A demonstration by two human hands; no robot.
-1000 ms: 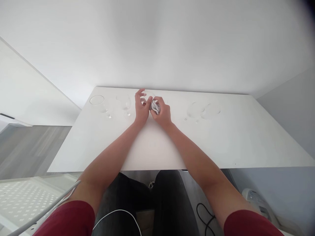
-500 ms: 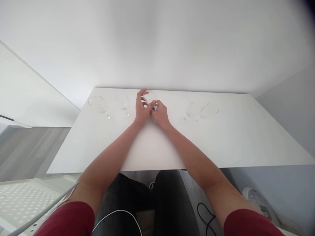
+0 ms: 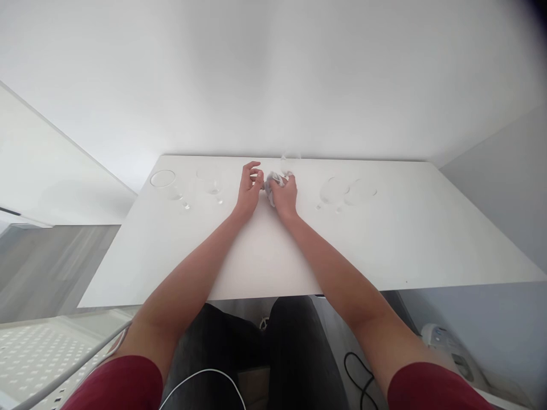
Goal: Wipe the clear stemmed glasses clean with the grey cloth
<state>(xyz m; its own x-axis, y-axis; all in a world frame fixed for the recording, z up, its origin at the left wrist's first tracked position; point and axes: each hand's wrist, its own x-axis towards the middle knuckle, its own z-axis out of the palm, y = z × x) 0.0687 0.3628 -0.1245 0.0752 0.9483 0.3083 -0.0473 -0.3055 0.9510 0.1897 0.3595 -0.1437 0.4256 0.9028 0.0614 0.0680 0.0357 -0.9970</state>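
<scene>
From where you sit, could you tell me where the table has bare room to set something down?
The near half of the table is bare beside both forearms, as is the right end beyond the right pair of glasses. The far strip is crowded: the left pair of glasses, then the left hand and right hand at the cloth.

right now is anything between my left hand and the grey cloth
Nothing visible. The grey cloth is bunched in the right hand, and the left hand sits right beside it, with no object in the gap. The nearest glass stands apart, on the left hand's outer side.
</scene>
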